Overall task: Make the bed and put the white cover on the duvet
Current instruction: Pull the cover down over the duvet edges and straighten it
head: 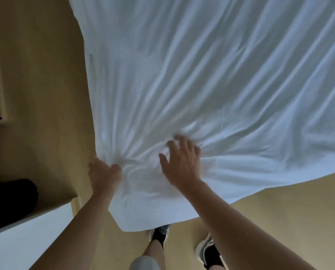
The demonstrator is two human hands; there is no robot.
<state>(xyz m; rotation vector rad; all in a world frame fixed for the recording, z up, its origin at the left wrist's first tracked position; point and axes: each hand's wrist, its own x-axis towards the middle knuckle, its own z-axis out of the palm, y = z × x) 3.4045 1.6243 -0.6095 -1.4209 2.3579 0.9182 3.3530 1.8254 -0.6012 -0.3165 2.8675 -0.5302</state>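
A large white cover [211, 75] spreads out in front of me, wrinkled, with folds running toward my hands at its near corner. My left hand [104, 172] grips a bunch of the fabric at the left edge of that corner. My right hand [182, 158] lies on top of the fabric a little to the right, its fingers spread and slightly blurred. The corner of the cover hangs down below my hands over my feet. The bed and duvet beneath are hidden by the cloth.
A tan floor [46, 94] runs along the left and the near right. A black object [9, 203] sits at the left beside a white surface [26, 240]. My two shoes [207, 248] stand just below the hanging corner.
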